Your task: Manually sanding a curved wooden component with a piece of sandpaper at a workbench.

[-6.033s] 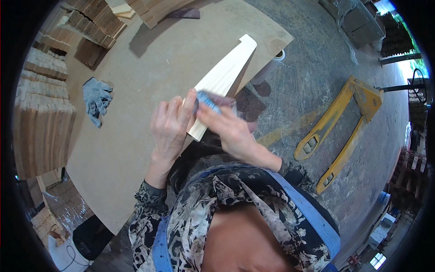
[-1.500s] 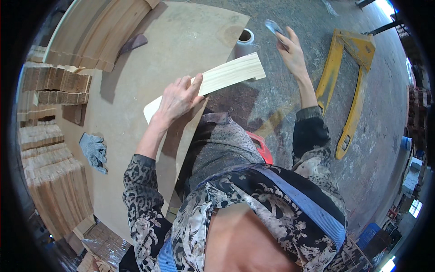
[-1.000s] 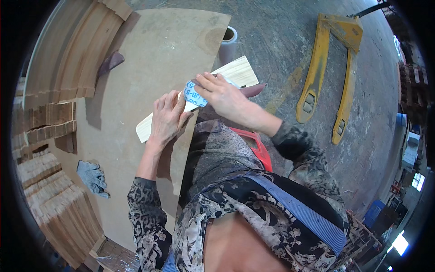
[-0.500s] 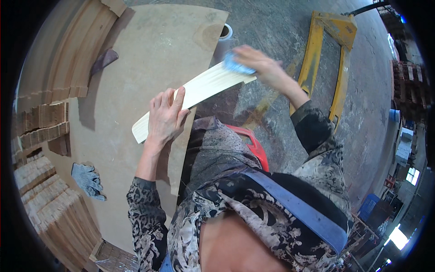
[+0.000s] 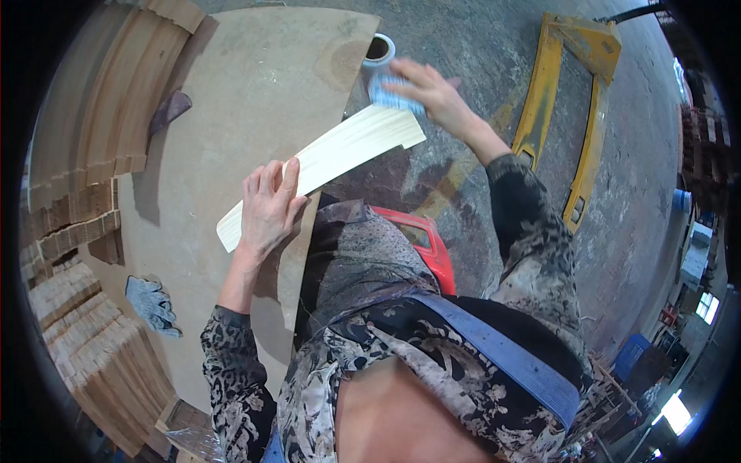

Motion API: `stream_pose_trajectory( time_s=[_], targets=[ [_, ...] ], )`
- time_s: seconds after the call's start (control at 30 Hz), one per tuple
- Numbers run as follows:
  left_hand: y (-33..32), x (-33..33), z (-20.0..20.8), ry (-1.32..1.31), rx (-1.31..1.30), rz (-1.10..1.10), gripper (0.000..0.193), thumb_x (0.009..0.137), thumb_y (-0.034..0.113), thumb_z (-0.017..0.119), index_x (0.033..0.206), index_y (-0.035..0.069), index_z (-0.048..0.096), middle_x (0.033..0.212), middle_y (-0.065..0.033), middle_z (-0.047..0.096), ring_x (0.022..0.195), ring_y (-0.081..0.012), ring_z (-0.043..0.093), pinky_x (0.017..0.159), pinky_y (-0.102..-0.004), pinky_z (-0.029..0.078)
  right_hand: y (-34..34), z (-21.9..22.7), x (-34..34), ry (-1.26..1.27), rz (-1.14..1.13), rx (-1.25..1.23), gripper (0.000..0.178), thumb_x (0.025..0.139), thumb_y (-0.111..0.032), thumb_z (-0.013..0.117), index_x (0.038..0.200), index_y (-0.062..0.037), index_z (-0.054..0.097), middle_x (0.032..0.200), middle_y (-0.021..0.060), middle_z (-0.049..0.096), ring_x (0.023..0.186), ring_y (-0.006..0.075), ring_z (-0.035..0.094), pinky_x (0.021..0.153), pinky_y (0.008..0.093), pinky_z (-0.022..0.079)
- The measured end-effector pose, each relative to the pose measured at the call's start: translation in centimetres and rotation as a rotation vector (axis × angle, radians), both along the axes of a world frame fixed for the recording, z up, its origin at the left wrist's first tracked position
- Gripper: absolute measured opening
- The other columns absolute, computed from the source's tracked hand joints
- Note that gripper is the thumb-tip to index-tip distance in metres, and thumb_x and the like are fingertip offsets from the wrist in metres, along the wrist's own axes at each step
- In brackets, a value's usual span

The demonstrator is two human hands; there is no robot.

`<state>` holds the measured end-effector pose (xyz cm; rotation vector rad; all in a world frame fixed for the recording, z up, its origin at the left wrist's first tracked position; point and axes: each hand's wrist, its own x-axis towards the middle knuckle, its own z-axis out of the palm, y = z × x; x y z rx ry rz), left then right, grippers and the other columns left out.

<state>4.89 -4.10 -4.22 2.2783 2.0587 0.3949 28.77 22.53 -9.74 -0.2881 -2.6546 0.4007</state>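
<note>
A pale wooden board (image 5: 355, 147), notched near its right end, lies slantwise across the edge of a large table (image 5: 239, 85), with its right end sticking out past it. My left hand (image 5: 266, 204) grips the board near its left end, fingers over the top. A light-blue pad (image 5: 395, 94), blurred by motion, is in my right hand (image 5: 440, 100) at the board's far right edge. Whether the pad touches the wood there I cannot tell.
Stacked wooden boards (image 5: 108, 85) line the table's far left, with more stacks (image 5: 100, 347) nearer. A grey glove (image 5: 152, 305) and a dark purple cloth (image 5: 170, 110) lie on the table. Beyond its edge are a film roll (image 5: 380, 52), a yellow pallet jack (image 5: 539, 92) and a red stool (image 5: 440, 258).
My right hand and the blue pad have shifted slightly left and off the board's end corner, which now shows. The board and my left hand sit slightly lower and further left in view.
</note>
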Motion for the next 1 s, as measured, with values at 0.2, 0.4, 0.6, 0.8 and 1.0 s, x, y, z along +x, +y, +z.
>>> stream_pose_trajectory(
  time_s=[0.2,0.4,0.6,0.8,1.0],
  targets=[
    [-0.5,-0.4,-0.5,0.004,-0.051,0.000,0.058,0.085,0.037,0.054,0.133,0.007,0.041,0.115,-0.0131,0.045,0.103,-0.0292,0.043,0.088,-0.0416,0.033,0.1,-0.9,0.4,0.217,-0.319,-0.453,0.069,0.074,0.019,0.039,0.130,-0.0205,0.048,0.142,0.0136,0.033,0.132,0.0278,0.030,0.110,0.0365,0.026],
    [0.3,-0.2,-0.1,0.036,-0.052,-0.020,0.058,0.085,0.037,0.053,0.133,0.007,0.041,0.114,-0.0135,0.045,0.101,-0.0292,0.044,0.087,-0.0414,0.034,1.0,-3.2,-0.8,0.211,0.051,-0.019,0.064,0.074,0.008,0.056,0.130,-0.0210,0.047,0.143,0.0124,0.031,0.130,0.0291,0.033,0.108,0.0426,0.030],
    [-0.6,-0.5,-0.7,0.028,-0.069,-0.014,0.057,0.087,0.040,0.049,0.131,0.005,0.043,0.114,-0.0149,0.045,0.100,-0.0300,0.044,0.087,-0.0423,0.034,0.0,-1.8,-0.7,0.337,-0.200,-0.403,0.065,0.079,0.008,0.049,0.133,-0.0285,0.043,0.141,0.0159,0.032,0.127,0.0315,0.038,0.106,0.0406,0.032],
    [-0.3,-0.4,-0.7,0.099,-0.076,0.039,0.056,0.089,0.043,0.046,0.132,0.006,0.044,0.114,-0.0156,0.045,0.101,-0.0311,0.043,0.088,-0.0425,0.034,-6.8,-2.3,2.5,0.267,-0.022,-0.532,0.073,0.069,0.017,0.047,0.127,-0.0275,0.051,0.143,0.0217,0.027,0.132,0.0307,0.031,0.108,0.0380,0.026],
    [0.0,-0.3,-0.5,0.064,-0.054,0.015,0.056,0.088,0.040,0.049,0.132,0.007,0.043,0.113,-0.0153,0.045,0.101,-0.0307,0.043,0.088,-0.0420,0.034,-8.5,-3.9,6.4,0.417,-0.369,-0.773,0.073,0.065,0.022,0.041,0.130,-0.0084,0.045,0.142,0.0229,0.028,0.132,0.0329,0.029,0.107,0.0361,0.027]
  ],
)
